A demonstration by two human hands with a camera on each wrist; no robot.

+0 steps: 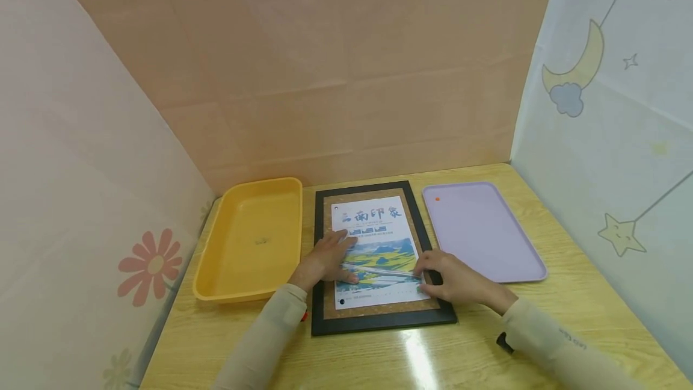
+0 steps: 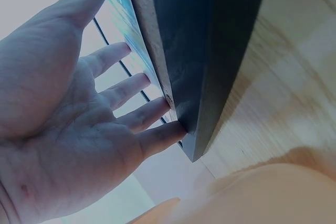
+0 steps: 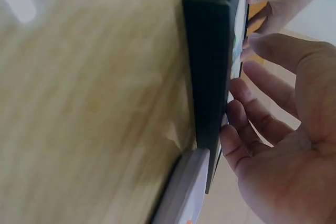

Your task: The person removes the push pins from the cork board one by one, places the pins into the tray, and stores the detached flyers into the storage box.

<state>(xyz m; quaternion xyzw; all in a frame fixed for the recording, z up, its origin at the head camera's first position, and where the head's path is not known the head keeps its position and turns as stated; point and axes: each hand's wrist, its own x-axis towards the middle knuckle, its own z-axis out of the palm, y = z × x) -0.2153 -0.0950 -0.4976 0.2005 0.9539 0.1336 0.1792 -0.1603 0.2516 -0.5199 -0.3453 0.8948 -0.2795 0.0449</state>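
Resting spread fingers on the left side of the paper sheet (image 1: 376,248), the left hand (image 1: 328,256) likely steadies it against sliding. The right hand (image 1: 453,277), fingers loosely bent and thumb apart, touches the sheet's right edge, perhaps to square it; neither hand seems to grip anything. The sheet lies on the cork board (image 1: 382,310), within its black frame (image 1: 384,322), set between the yellow tub (image 1: 249,215) and purple tray (image 1: 487,233), presumably so both are within reach.
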